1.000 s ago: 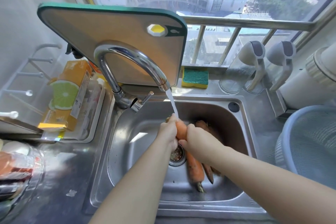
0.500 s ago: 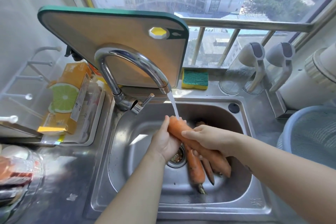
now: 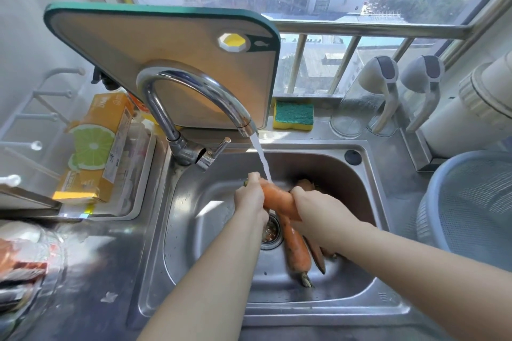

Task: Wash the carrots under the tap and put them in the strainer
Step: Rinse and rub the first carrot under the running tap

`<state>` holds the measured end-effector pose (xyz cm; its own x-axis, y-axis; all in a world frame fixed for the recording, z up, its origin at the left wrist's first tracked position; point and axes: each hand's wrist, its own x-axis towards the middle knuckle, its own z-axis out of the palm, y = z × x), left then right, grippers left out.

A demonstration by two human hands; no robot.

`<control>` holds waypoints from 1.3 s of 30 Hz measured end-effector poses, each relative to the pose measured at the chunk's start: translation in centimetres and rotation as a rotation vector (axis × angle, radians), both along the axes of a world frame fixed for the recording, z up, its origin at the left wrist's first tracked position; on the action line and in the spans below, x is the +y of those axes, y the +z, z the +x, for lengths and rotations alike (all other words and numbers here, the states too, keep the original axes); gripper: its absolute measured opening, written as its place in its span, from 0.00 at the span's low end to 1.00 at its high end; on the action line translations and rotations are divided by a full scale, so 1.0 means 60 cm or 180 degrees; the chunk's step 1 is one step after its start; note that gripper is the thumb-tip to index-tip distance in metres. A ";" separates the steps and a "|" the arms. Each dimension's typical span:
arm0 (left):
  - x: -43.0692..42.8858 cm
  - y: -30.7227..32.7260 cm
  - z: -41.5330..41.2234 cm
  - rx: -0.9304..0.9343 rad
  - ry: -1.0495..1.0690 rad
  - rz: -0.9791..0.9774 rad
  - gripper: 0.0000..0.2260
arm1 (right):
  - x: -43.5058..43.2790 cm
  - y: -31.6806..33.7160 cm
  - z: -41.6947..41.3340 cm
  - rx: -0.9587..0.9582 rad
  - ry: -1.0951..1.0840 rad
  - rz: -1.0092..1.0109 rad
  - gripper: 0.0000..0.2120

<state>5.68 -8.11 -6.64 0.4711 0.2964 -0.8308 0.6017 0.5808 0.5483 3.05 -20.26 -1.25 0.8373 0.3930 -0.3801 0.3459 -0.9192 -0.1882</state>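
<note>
At the steel sink [image 3: 368, 232] under the window, both hands [image 3: 250, 198] now clench the carrot [image 3: 278, 199] closer together, the right hand [image 3: 318, 209] slid up for rubbing beneath the tap's stream [image 3: 261, 159], strainer [image 3: 471, 202] still empty.

Orange carrot [image 3: 278, 198] under tap [image 3: 194, 97], strainer [image 3: 471, 202] empty

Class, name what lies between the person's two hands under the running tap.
In the head view, a carrot spans between the left hand and right hand, both gripping it.
</note>
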 end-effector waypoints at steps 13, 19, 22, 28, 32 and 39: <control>-0.011 0.015 -0.010 -0.0738 0.0375 -0.1459 0.10 | -0.031 0.021 0.021 0.2362 -0.1495 0.1149 0.05; -0.023 0.010 0.014 -0.0043 0.0460 0.0002 0.11 | -0.005 0.019 0.006 0.0504 -0.0528 0.0078 0.06; -0.016 0.007 0.013 0.0437 0.0445 0.0594 0.14 | 0.005 0.018 0.000 -0.0284 0.0144 -0.0325 0.07; 0.002 0.009 0.020 -0.0037 0.1134 -0.0500 0.10 | 0.009 0.008 0.021 0.0088 0.0000 -0.0103 0.08; 0.010 0.028 0.002 -0.0490 0.1198 -0.1329 0.09 | 0.004 0.016 0.047 0.1136 -0.0459 0.0424 0.07; -0.001 0.034 -0.001 -0.0509 0.0768 -0.1538 0.14 | 0.010 0.027 0.066 0.2127 -0.1118 0.0552 0.05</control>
